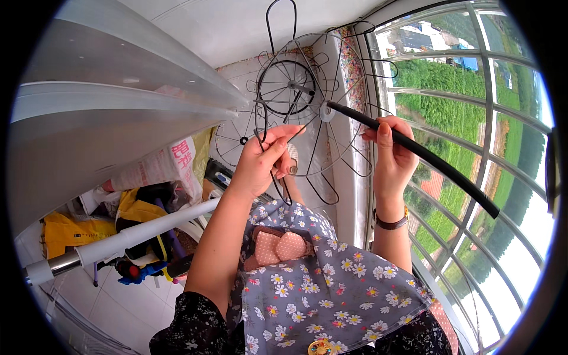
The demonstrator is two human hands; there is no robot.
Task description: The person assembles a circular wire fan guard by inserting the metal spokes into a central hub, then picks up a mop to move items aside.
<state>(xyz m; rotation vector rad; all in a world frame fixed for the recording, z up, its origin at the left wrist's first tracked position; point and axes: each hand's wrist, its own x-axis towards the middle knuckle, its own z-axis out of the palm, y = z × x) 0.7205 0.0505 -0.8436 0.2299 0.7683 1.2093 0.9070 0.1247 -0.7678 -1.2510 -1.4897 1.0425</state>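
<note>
A round black wire rack (pixel 307 176), with long looped hooks around its ring, is held up in front of me. My left hand (pixel 253 167) is closed with the fingers pinching the wire on its left side. In my right hand (pixel 391 163) is a black pole (pixel 455 174), gripped between thumb and fingers. The pole's upper end meets the pale disc hub (pixel 327 111) at the rack's middle; its other end slants down to the right. Beyond the rack, a second round black wire ring (pixel 260 100) with spokes and a short post stands low by the wall.
Barred windows (pixel 489 106) run along the right. Pale panels (pixel 136 89) rise at the left, above a white pole (pixel 148 234). A white sack (pixel 157 168), a yellow bag (pixel 74 236) and other clutter lie on the tiled floor (pixel 127 305).
</note>
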